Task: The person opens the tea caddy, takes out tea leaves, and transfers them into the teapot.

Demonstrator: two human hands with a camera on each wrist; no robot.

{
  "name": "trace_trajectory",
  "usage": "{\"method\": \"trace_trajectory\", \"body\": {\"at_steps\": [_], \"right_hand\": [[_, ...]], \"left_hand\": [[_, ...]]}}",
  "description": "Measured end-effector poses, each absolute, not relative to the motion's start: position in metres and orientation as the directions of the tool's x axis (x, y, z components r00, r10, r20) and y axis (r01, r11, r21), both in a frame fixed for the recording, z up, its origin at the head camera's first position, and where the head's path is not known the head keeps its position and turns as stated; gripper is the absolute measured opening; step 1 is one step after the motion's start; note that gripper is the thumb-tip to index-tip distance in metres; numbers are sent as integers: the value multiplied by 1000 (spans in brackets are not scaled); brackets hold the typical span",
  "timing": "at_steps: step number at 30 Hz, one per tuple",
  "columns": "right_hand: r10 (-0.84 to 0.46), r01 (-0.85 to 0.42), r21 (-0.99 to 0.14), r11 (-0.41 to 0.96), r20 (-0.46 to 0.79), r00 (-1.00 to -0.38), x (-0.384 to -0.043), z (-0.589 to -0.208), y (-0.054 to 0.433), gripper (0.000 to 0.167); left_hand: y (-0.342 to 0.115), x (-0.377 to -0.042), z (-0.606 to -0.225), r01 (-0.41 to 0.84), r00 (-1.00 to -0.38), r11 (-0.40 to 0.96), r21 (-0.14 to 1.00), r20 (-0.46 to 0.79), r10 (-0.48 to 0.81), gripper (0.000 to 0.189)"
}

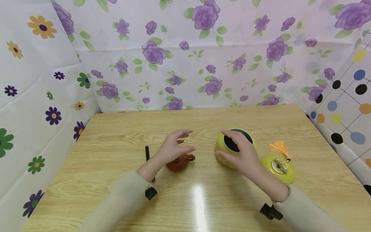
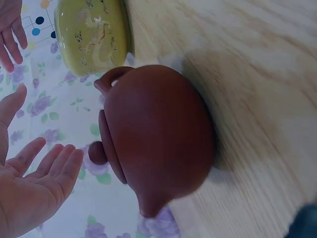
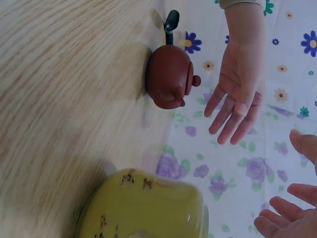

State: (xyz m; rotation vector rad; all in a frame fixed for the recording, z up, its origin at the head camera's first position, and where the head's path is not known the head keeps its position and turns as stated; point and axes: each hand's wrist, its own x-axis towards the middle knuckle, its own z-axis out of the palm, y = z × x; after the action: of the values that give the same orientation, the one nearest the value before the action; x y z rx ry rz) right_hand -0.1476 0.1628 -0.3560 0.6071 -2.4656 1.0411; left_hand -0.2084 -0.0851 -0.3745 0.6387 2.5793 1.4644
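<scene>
A reddish-brown clay teapot [image 1: 177, 163] with a round-knobbed lid stands on the table. My left hand [image 1: 171, 149] hovers over it, fingers apart and bent loosely, holding nothing. In the left wrist view the teapot [image 2: 158, 134] is beside that hand [image 2: 37, 198], not touching it. To the right stands a yellow ceramic jar [image 1: 221, 154], its dark mouth uncovered. Above the jar is my right hand [image 1: 242, 153], thumb and fingers spread, also holding nothing. The right wrist view shows the jar [image 3: 148, 210] with painted figures, apart from the right hand [image 3: 292, 218].
The jar's yellow lid [image 1: 285, 172], with a gold knob and orange tassel [image 1: 279, 148], lies right of the jar. A slim black tool [image 1: 147, 153] lies left of the teapot, partly under the left wrist; its end [image 3: 172, 21] looks spoon-like. Patterned cloth [image 1: 174, 64] hangs behind the table.
</scene>
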Motion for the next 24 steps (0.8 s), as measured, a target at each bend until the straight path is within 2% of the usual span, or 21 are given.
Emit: {"method": "trace_trajectory", "body": {"at_steps": [11, 17, 24], "right_hand": [[-154, -409, -613, 676, 425, -892, -137, -357, 192, 58], [-100, -395, -568, 722, 479, -872, -132, -366, 205, 58], [-82, -370, -563, 739, 471, -879, -130, -378, 219, 57]], "left_hand": [[-56, -210, -371, 301, -886, 403, 864, 97, 453, 65], [-39, -215, -371, 352, -854, 436, 828, 93, 512, 70], [-25, -216, -373, 318, -854, 451, 834, 45, 518, 75]]}}
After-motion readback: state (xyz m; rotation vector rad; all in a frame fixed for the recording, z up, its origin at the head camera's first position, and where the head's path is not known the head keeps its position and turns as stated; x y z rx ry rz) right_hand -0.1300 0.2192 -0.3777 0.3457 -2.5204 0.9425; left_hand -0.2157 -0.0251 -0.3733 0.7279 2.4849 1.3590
